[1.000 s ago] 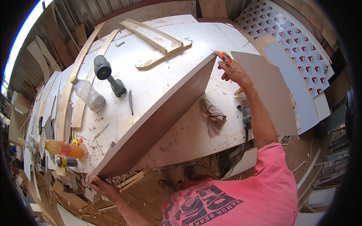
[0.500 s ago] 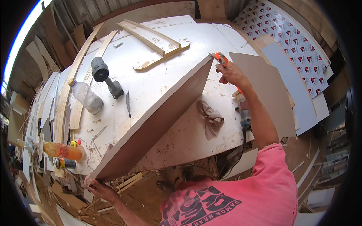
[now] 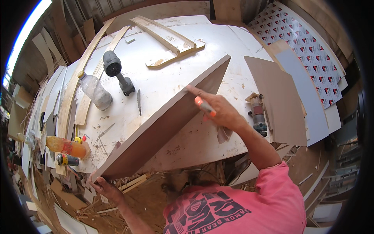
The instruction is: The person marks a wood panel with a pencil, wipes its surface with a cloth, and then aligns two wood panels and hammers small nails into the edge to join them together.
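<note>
A long brown board (image 3: 167, 121) with a pale edge stands tilted across the white worktable (image 3: 163, 82). My left hand (image 3: 107, 190) grips its lower near corner, thumb on one face and fingers round the edge. My right hand (image 3: 222, 111) is at the board's upper part, index finger stretched along the pale edge. Its other fingers close round a small orange-handled tool (image 3: 205, 106), whose exact kind I cannot make out. A crumpled cloth (image 3: 224, 135) lies behind the board, partly hidden by my right hand and forearm.
A grey cordless drill (image 3: 120, 74), a clear plastic bottle (image 3: 95, 91) and a dark blade (image 3: 139, 102) lie left of the board. Nearer are an orange bottle (image 3: 66, 146) and a can (image 3: 67, 160). A corded power tool (image 3: 257, 115) sits right, beside leaning sheets (image 3: 276, 101).
My right hand has slid from the board's far tip down along its edge toward me, carrying the orange-handled tool. My left hand keeps its grip on the near corner.
</note>
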